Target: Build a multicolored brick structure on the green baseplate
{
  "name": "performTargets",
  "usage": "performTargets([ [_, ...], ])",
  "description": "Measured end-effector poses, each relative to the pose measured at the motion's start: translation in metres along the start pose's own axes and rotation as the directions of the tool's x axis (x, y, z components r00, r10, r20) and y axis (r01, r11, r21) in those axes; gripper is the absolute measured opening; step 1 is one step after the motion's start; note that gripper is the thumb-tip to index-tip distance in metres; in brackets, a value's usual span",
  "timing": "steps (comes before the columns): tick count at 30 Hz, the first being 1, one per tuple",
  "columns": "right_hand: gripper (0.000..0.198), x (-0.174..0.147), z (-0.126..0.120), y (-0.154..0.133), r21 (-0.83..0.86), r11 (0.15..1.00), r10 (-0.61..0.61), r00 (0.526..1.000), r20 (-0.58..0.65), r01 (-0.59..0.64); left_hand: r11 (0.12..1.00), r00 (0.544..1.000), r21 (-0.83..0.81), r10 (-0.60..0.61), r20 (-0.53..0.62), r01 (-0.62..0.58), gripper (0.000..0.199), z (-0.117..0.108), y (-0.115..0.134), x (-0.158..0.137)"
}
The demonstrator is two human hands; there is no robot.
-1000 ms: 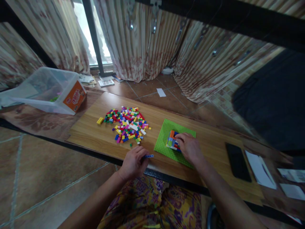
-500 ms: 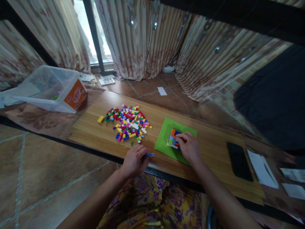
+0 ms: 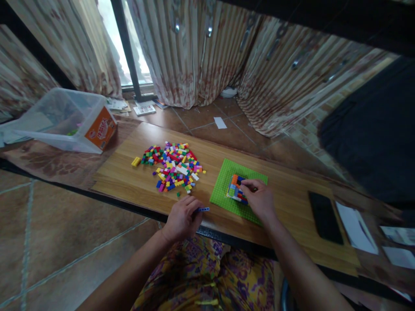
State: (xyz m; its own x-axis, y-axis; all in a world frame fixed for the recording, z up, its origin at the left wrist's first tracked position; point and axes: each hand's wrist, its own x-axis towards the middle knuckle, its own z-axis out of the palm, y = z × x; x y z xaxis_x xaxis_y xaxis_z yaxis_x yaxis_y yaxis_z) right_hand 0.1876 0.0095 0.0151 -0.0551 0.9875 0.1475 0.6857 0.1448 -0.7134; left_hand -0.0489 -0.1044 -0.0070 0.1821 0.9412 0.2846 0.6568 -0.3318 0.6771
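My left hand (image 3: 184,218) is closed at the table's front edge, pinching a long narrow blue brick (image 3: 203,209) that sticks out to the right. A green baseplate (image 3: 223,186) lies to its right. On the plate stands a small build of stacked bricks (image 3: 234,188) in orange, blue, red and other colours. My right hand (image 3: 260,198) is over the right side of this build, thumb and fingers drawn together at its top. Whatever those fingertips hold, if anything, is hidden or too small to name.
A pile of loose coloured bricks (image 3: 177,166) spreads left of the plate, with yellow bricks (image 3: 136,162) beside it. A clear plastic bin (image 3: 65,144) with an orange label stands at far left. To the right lie a black phone (image 3: 325,218) and white papers (image 3: 355,226).
My right hand's fingertips have shifted slightly on top of the build, and a dark spot now shows beside them. My left hand still holds the blue brick in the same place.
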Motion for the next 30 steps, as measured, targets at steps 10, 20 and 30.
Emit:
performTargets([
  [10, 0.022, 0.000, 0.004, -0.002, -0.044, 0.999, 0.015, 0.999, -0.031, -0.017, 1.000, 1.000, -0.005, -0.002, 0.009, 0.002, 0.011, 0.001, -0.001, 0.000],
  [20, 0.018, 0.007, 0.003, 0.007, 0.012, 0.996, 0.088, 0.996, 0.007, -0.088, 1.000, 1.000, 0.014, -0.005, 0.003, 0.004, 0.010, 0.000, 0.001, 0.001],
  [30, 0.016, 0.009, 0.002, 0.003, 0.016, 0.993, 0.120, 0.993, 0.016, -0.120, 1.000, 1.000, 0.023, -0.015, 0.012, 0.015, 0.011, 0.000, 0.001, 0.001],
])
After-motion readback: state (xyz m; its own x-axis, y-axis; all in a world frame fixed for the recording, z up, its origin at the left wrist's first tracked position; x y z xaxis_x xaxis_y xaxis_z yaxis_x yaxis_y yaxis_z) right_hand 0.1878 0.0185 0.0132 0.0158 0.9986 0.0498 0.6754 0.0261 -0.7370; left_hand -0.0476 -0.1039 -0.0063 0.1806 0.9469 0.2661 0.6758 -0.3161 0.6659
